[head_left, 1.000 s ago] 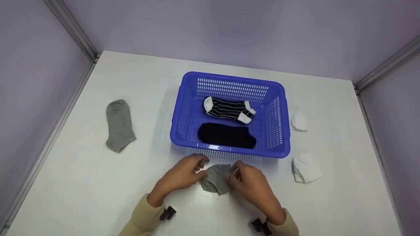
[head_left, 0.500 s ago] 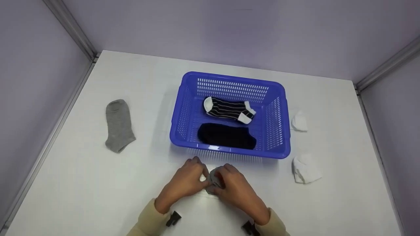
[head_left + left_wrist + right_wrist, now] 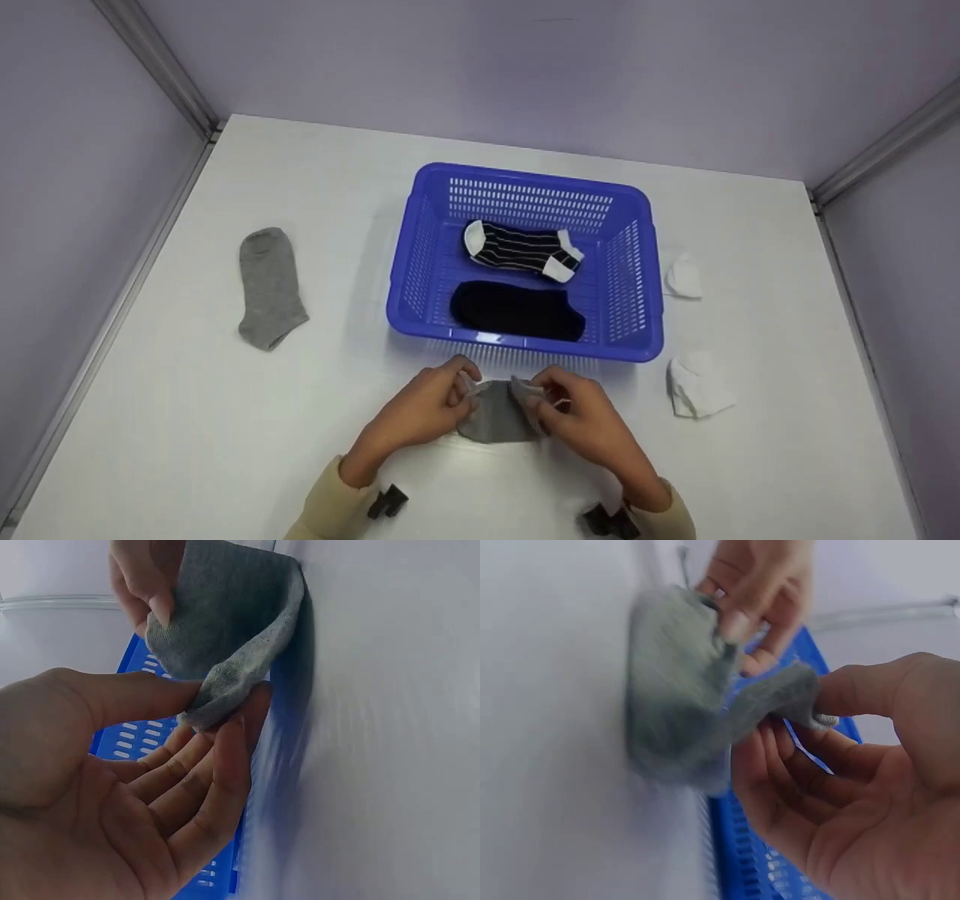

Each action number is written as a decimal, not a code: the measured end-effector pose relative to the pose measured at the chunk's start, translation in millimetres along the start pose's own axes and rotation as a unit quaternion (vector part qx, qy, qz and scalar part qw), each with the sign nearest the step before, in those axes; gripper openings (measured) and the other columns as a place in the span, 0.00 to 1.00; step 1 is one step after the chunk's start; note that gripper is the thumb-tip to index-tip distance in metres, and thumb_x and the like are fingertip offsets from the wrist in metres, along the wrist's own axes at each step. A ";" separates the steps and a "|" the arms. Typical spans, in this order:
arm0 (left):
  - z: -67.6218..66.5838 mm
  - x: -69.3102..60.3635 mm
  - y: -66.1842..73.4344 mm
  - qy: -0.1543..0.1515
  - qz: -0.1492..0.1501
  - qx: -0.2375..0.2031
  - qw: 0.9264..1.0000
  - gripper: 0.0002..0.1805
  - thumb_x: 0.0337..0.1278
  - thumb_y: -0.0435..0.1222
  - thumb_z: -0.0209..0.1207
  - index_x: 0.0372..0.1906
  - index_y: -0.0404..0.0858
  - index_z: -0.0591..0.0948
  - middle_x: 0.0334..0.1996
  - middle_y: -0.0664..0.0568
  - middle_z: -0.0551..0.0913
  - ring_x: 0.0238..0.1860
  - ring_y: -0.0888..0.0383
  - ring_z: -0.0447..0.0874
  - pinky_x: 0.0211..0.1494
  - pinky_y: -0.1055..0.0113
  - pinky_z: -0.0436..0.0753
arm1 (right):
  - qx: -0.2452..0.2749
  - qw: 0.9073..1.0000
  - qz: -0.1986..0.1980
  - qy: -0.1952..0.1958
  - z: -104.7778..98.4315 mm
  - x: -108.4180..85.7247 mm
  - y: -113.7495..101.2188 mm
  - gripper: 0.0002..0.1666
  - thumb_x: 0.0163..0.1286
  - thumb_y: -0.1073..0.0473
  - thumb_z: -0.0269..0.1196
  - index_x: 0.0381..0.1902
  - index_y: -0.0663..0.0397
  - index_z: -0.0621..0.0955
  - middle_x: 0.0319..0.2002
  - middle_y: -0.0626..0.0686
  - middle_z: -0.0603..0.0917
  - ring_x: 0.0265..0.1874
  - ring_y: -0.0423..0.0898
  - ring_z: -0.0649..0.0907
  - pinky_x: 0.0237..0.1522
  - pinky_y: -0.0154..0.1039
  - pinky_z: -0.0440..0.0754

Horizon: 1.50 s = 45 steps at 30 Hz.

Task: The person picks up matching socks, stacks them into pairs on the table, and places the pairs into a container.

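Fabric of a grey sock [image 3: 491,418] is spreading between two bare hands, just in front of a basket on the person's side, its middle seeming to be resting on the white tabletop [image 3: 172,427]. The left hand [image 3: 427,405] is pinching one end narrowly between thumb and fingertips, as the left wrist view is showing, with the other fingers curving loosely beneath. The right hand [image 3: 589,416] is pinching the opposite end, also with thumb against fingers, and a flap is standing up there; blur is hiding the finer folds. Judging from this, the person is opening out or arranging the sock, and the next move is calling for keeping both pinches light and level, so that the edges are lining up without twisting. Beyond the hands, the blue plastic basket [image 3: 600,350] is holding a black-and-white striped ankle sock [image 3: 517,249] toward the back and a plain black ankle sock [image 3: 517,311] along the front, both lying flat. Well to the left, a grey ankle sock [image 3: 271,289] is lying flat, toe pointing away. To the basket's right, a smaller white cloth bundle [image 3: 684,277] is sitting behind a larger white cloth bundle [image 3: 701,386].
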<state>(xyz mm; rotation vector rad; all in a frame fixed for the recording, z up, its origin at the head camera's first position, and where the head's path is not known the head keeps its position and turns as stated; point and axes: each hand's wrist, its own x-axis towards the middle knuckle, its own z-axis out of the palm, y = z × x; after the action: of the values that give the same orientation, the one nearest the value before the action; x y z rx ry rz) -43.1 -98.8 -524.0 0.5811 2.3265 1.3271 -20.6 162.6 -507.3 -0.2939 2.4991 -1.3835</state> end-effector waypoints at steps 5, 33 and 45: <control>-5.2 -2.8 -3.1 0.013 0.005 0.003 1.000 0.19 0.66 0.26 0.59 0.60 0.30 0.78 0.30 0.51 0.85 0.28 0.67 0.77 0.35 0.71 0.79 | 0.017 0.996 0.060 0.056 -24.1 -9.8 14.8 0.12 0.71 0.66 0.68 0.51 0.61 0.83 0.45 0.60 0.87 0.32 0.41 0.86 0.35 0.33 0.84; 21.6 -8.0 13.8 -0.054 0.077 0.264 0.960 0.18 0.59 0.42 0.75 0.51 0.39 0.88 0.48 0.51 0.84 0.48 0.57 0.79 0.53 0.62 0.83 | -0.291 0.950 -0.106 -0.045 -20.7 -31.4 32.8 0.26 0.52 0.54 0.83 0.46 0.52 0.84 0.50 0.48 0.83 0.51 0.45 0.79 0.56 0.46 0.83; 26.4 -4.0 13.5 0.007 0.080 0.351 0.933 0.11 0.59 0.33 0.71 0.44 0.34 0.84 0.38 0.47 0.79 0.38 0.53 0.75 0.39 0.61 0.83 | -0.286 0.947 -0.145 -0.009 -22.4 -22.9 41.2 0.11 0.62 0.71 0.67 0.41 0.55 0.86 0.45 0.48 0.85 0.45 0.46 0.82 0.51 0.44 0.83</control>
<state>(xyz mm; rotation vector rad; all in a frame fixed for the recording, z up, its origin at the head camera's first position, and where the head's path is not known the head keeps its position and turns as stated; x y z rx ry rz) -23.6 -76.1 -524.1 0.9842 2.7928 0.5068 -8.3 208.9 -527.9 -0.8108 2.8772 -0.6866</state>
